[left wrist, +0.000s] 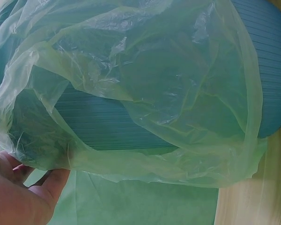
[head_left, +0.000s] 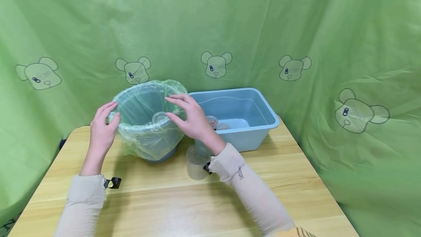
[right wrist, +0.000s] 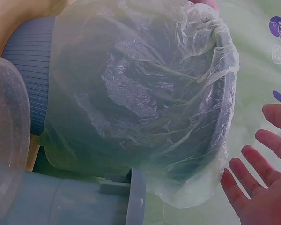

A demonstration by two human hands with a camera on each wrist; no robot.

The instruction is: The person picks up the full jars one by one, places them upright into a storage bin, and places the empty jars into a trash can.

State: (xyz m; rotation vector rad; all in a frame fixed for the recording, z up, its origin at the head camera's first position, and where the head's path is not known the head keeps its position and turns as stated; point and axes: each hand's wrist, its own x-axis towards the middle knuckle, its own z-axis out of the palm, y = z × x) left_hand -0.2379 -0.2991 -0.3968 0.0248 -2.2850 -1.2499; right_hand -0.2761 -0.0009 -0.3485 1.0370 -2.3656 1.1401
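A translucent green plastic bag (head_left: 141, 140) lines a blue trash bin (head_left: 161, 156), folded over its rim and hanging down outside. My left hand (head_left: 102, 127) is at the bin's left rim, its fingertips and thumb right against the bag, with a gap between them. At the right side of the rim, my right hand (head_left: 189, 118) has its fingers spread and nothing in its grasp. In the right wrist view, those fingers (right wrist: 262, 168) stand beside the bag's edge. A clear plastic cup (head_left: 160, 116) shows inside the bin.
A light-blue rectangular tub (head_left: 243, 138) stands right of the bin, holding small clear containers (head_left: 212, 121), one with reddish bits. Below my right forearm, a clear plastic container (head_left: 196, 165) stands on the wooden table (head_left: 164, 207). A green curtain (head_left: 250, 21) surrounds the table.
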